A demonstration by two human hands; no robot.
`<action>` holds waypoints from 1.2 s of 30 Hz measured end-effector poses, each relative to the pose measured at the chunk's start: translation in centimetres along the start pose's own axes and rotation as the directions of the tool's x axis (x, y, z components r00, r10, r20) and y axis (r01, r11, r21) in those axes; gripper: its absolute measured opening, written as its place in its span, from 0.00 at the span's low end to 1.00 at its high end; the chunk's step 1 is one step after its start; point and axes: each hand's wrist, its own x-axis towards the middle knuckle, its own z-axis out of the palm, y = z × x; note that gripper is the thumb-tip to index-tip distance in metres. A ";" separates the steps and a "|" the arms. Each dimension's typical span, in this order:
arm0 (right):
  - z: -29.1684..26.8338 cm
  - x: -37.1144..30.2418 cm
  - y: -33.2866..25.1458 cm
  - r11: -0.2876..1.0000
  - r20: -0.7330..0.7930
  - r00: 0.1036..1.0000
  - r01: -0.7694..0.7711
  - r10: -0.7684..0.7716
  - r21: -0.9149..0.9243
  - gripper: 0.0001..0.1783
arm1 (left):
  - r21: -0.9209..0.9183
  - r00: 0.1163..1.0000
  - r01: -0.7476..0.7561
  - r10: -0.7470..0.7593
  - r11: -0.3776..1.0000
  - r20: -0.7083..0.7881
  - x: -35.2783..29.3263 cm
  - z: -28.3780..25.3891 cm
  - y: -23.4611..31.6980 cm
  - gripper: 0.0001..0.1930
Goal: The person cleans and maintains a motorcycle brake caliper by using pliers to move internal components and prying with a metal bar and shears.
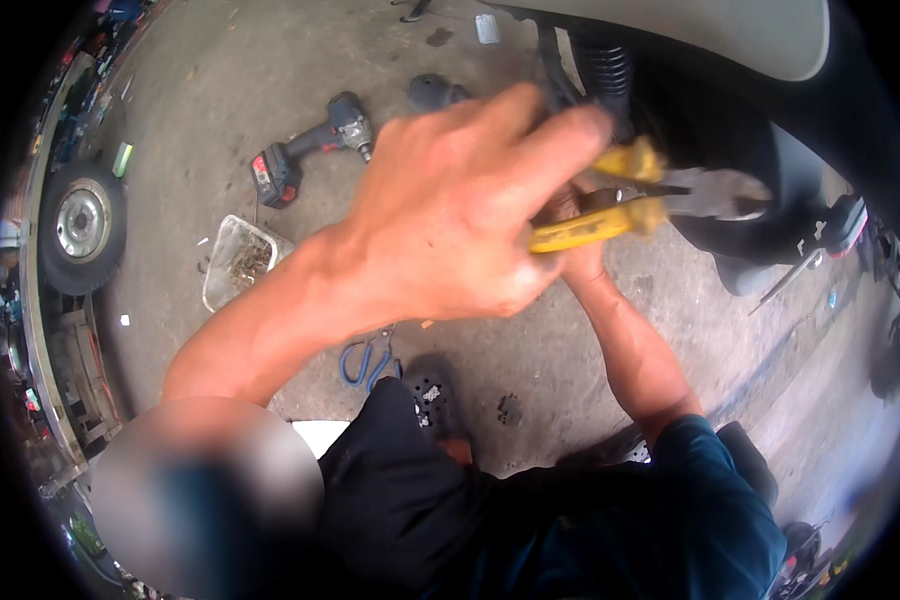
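Note:
My left hand (460, 205) reaches across the middle, closed around the handles of yellow-handled pliers (595, 228). Their metal jaws point right, toward black bodywork (710, 190) of what looks like a scooter. Behind the pliers is my right hand (580, 258), mostly covered by the left hand and the handles. Its fingers are hidden, so I cannot tell whether it holds anything. A dark coil spring (606, 72) shows just beyond the hands.
A cordless impact wrench (348, 125) lies on the concrete floor, beside another dark tool (432, 92). Nearer are a white plastic tub (213, 285) of small parts and blue-handled scissors (353, 365). A wheel (82, 222) stands at far left.

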 end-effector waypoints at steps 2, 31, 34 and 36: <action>-0.3 0.0 -0.4 0.998 0.047 0.999 -0.020 0.023 -0.052 0.07 | -0.050 0.989 -0.069 0.062 0.996 -0.135 0.6 0.3 0.0 0.30; -2.6 2.1 -0.8 0.991 0.298 0.945 -0.128 0.132 -0.033 0.08 | -0.050 0.991 0.017 -0.010 0.999 0.133 2.4 1.0 1.7 0.25; 2.5 1.1 -2.7 0.965 -0.113 0.964 -0.250 0.240 -0.085 0.13 | 0.046 0.942 0.119 -0.127 0.992 0.311 2.6 1.0 0.9 0.26; -0.2 0.0 0.6 0.979 -0.014 0.993 -0.121 0.120 -0.166 0.11 | -0.038 0.995 0.048 -0.045 0.998 0.088 2.6 0.5 1.3 0.26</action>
